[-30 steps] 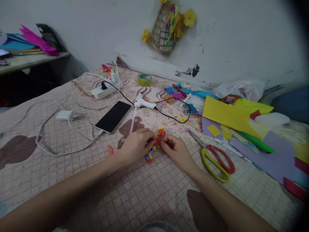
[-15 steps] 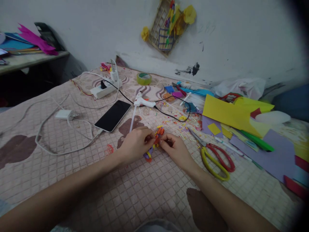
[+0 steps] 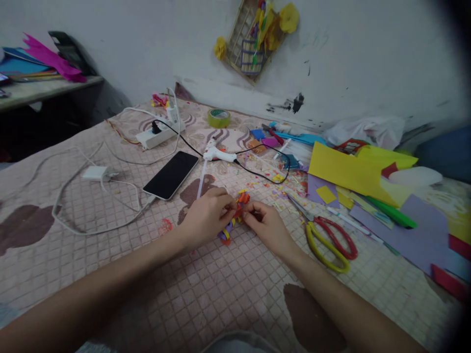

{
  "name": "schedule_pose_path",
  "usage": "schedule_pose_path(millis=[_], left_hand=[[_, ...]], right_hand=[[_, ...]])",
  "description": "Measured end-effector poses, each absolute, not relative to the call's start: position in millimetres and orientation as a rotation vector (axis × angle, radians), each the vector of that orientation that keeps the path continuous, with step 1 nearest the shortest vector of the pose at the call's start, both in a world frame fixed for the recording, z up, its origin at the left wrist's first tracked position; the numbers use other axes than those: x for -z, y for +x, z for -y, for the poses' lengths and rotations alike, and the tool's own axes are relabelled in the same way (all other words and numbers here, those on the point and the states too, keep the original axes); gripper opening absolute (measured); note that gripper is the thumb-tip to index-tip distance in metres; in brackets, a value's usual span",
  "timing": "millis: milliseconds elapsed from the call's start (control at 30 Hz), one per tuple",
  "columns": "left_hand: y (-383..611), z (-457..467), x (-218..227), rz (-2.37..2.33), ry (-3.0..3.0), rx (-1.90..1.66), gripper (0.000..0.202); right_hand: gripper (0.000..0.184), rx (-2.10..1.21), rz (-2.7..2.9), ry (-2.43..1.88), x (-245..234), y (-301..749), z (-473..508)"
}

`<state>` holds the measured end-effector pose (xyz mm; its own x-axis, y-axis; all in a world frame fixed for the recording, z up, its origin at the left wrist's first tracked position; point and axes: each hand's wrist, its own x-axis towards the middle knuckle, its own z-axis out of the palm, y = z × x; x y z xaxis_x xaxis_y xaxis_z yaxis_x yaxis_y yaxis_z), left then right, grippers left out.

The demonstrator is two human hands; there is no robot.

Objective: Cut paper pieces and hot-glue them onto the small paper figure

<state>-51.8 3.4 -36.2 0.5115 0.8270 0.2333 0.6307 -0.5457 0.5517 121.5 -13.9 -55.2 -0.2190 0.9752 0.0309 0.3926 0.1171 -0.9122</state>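
Note:
My left hand (image 3: 206,215) and my right hand (image 3: 267,225) meet over a small craft piece of orange, purple and yellow paper (image 3: 235,215) on the patterned cloth. Fingers of both hands are pinched on it, the left from the left side, the right from the right. Its orange top pokes up between my fingertips and a purple and yellow end sticks out below my left hand. A white glue gun (image 3: 219,156) with a black cord lies just beyond my hands. Scissors with red and yellow handles (image 3: 327,240) lie to the right of my right hand.
A black phone (image 3: 171,174) on a white cable lies to the left, with a charger (image 3: 96,173) and a power strip (image 3: 156,137) further back. Coloured paper sheets (image 3: 349,174) pile up at the right. A green tape roll (image 3: 219,118) sits near the wall.
My hands have stayed on the paper piece with only slight finger shifts. The view has drifted a little.

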Motion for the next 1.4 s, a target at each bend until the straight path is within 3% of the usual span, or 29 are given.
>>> schedule_pose_path(millis=[633,1033,1400], left_hand=[[-49,-3,35,-1.251,2.401,-0.588,0.011],[-54,-4,28,-1.265,2.259,-0.654,0.009],[-72,-10,25,-1.328,2.255,-0.726,0.014]], right_hand=[[0.011,-1.104,1.711,-1.336,58,121,13],[0.024,-1.253,1.536,-1.424,51,126,19],[0.022,-1.264,1.377,-1.455,54,131,21]])
